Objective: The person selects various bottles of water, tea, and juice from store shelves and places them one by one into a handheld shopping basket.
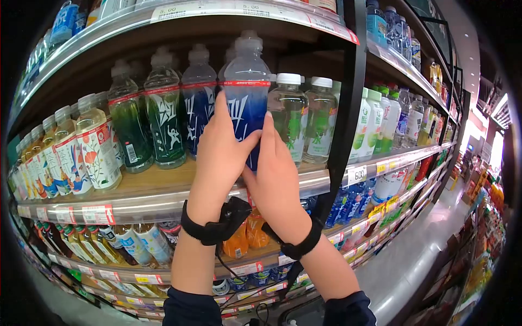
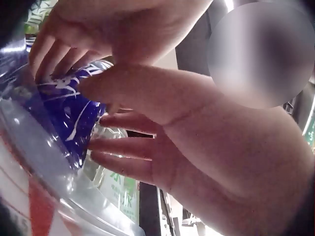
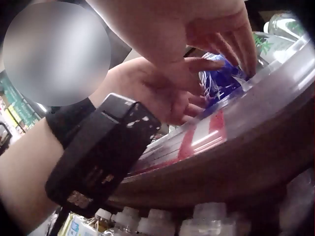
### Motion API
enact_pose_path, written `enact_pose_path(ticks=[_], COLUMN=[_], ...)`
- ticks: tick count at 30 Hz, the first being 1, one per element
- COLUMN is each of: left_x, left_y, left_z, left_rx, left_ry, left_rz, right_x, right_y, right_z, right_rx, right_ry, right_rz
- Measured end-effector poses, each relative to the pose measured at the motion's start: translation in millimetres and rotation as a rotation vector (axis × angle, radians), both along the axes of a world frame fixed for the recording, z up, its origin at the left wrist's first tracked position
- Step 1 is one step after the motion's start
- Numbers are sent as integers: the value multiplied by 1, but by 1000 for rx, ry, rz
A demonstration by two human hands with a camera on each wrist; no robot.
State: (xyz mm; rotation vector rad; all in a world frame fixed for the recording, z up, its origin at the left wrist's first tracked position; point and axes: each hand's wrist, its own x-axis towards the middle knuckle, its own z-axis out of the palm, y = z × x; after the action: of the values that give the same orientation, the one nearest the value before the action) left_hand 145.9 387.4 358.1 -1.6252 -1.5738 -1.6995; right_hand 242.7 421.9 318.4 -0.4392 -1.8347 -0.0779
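Observation:
A bottle with a blue label and clear sports cap [image 1: 247, 70] stands upright at the shelf's front, ahead of its row. My left hand [image 1: 220, 145] holds its left side, the thumb laid across the label. From the other side, my right hand [image 1: 276, 173] grips the same bottle, its thumb tip low beside the left thumb. In the left wrist view, fingers of both hands flank the blue label [image 2: 69, 118]. The right wrist view shows the label [image 3: 219, 81] between the hands, close behind the shelf's clear front strip [image 3: 246, 98].
Green-labelled sports-cap bottles [image 1: 163, 117] stand to the left, white-capped clear bottles [image 1: 321, 119] close on the right. A black shelf post [image 1: 350, 92] rises beyond them. Another shelf [image 1: 228, 22] hangs above. Bottles with orange contents [image 1: 235, 242] sit below, and an aisle floor [image 1: 402, 244] lies right.

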Motion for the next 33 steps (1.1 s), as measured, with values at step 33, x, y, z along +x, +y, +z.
enact_pose_path(ticks=[33], left_x=[299], left_y=[28], left_z=[-422], left_rx=[-608], left_ry=[1027], left_rz=[-1393], right_x=[325], right_y=[-146], right_z=[-430], right_rx=[-1662], right_ry=[1588], right_rz=[808])
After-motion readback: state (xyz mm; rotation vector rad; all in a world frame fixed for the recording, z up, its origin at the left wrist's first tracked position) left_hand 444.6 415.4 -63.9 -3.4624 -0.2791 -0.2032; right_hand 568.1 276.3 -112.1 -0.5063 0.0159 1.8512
